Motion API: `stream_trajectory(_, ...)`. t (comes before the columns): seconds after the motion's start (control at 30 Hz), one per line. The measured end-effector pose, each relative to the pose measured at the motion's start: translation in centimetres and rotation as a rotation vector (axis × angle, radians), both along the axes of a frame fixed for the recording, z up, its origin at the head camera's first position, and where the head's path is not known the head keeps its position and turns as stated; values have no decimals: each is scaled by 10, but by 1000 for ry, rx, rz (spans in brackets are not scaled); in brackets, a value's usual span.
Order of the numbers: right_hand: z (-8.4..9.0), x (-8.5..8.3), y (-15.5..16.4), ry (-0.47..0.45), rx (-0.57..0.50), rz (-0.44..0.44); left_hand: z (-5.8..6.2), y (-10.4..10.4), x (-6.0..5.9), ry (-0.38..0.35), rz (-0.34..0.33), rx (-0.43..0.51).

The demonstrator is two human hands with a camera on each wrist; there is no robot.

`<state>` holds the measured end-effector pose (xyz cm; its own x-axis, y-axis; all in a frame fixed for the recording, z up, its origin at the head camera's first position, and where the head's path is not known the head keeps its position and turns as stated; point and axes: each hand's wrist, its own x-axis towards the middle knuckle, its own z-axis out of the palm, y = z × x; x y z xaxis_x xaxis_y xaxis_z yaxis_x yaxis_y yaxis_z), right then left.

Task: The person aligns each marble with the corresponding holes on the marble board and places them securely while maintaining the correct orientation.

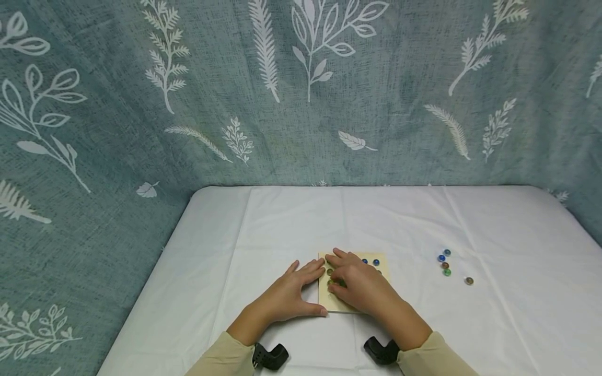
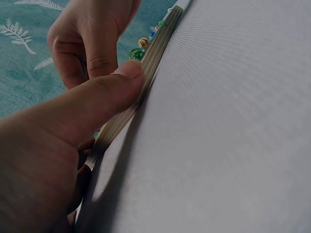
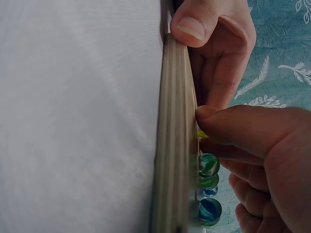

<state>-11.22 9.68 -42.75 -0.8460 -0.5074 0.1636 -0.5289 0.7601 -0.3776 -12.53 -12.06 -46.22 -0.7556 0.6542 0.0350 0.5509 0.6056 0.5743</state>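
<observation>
A thin pale wooden board (image 1: 348, 308) lies flat on the white cloth, with glass marbles set across its top. My left hand (image 1: 291, 295) spreads round its near left corner, fingertips along the left side and thumb at the near edge. Over the board's middle, my right hand (image 1: 359, 282) reaches down with thumb and fingers pinching a marble with yellow in it (image 3: 201, 134), mostly hidden by the fingertips. Green marbles (image 3: 209, 165) and a blue-green marble (image 3: 210, 212) sit near that hand. Blue marbles (image 1: 376, 262) show at the far right of the board.
Right of the board, several loose marbles (image 1: 444, 266) form a short row, and a brownish marble (image 1: 469, 281) lies apart from them. Black wrist devices (image 1: 273, 357) sit near the sleeves. A leaf-patterned teal curtain (image 1: 291, 146) hangs behind the table.
</observation>
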Motion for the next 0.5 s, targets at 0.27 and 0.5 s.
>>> stream_trajectory(0.27,-1,2,2,10,-10,4,0,1,1,-8,1,0)
stream_trajectory(0.5,0,3,3,22,-6,2,1,0,1,-2,-1,-6)
